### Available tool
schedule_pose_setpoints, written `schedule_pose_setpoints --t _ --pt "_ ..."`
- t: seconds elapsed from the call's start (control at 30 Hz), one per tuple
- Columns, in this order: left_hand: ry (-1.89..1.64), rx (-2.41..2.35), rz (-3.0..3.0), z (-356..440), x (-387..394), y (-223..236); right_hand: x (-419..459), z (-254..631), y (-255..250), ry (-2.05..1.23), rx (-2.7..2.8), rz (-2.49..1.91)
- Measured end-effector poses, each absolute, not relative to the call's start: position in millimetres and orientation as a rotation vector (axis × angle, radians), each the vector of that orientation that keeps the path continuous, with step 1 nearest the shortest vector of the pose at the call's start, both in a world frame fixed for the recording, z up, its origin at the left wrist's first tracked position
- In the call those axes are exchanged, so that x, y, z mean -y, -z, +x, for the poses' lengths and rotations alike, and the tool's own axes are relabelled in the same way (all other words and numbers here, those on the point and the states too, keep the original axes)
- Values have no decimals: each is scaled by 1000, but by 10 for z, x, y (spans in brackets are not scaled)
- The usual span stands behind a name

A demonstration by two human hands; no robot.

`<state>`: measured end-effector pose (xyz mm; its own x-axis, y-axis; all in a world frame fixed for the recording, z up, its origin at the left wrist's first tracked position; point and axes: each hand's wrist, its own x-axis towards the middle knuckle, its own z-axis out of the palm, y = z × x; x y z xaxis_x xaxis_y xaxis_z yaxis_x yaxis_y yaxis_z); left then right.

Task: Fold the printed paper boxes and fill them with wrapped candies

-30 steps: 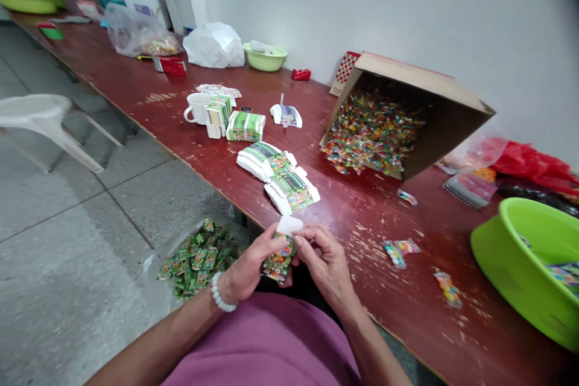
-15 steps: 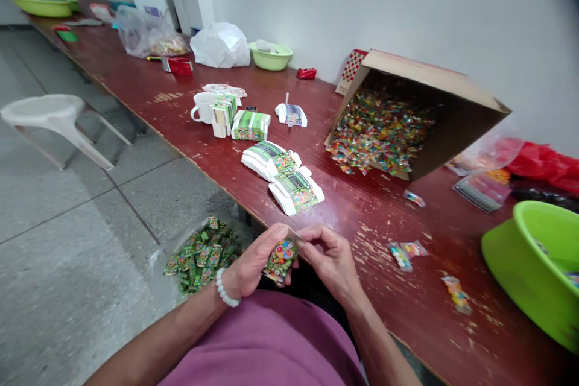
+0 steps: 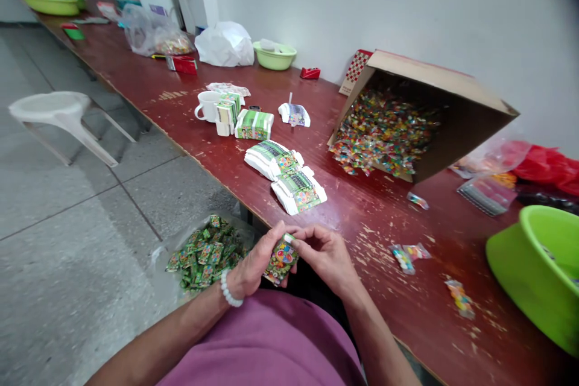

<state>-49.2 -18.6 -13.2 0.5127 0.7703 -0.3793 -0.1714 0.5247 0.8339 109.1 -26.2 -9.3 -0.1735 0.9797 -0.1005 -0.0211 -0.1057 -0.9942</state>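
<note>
A small green candy box [image 3: 279,262] with a colourful print is held at the table's front edge, over my lap. My left hand [image 3: 257,261] wraps round its side, a beaded bracelet at the wrist. My right hand [image 3: 326,258] pinches the box's upper end, its thumb by a white flap at the top. Just beyond lie stacks of flat green-and-white cartons [image 3: 298,190]. Below the table edge on the left, a clear bag [image 3: 158,265] holds many filled green boxes [image 3: 205,253].
A tipped cardboard box [image 3: 479,108] spills wrapped candies [image 3: 384,132]. Loose candy packets [image 3: 460,298] lie at the right beside a green basin [image 3: 511,265]. Further back stand a white mug [image 3: 208,107] and a pale green bowl [image 3: 275,57]. A white stool [image 3: 52,105] is on the floor.
The flap at the top of the candy box has been folded over by my right hand, its thumb now lying across it. The view has shifted slightly.
</note>
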Motion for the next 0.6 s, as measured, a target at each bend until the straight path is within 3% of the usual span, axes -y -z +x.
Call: schedule_pose_setpoints --t 0.17,0.33,0.5,0.6 --pt "-592 -902 812 -514 157 159 278 1103 21 -1437 1234 -1191" --pt "-580 -823 558 -485 155 206 452 1114 51 -938 1725 -1210" --pt "-680 -774 345 -363 192 316 643 1021 279 -223 2073 -1326" --pt "-779 -791 327 -306 237 313 654 961 334 -11 2151 -1353"
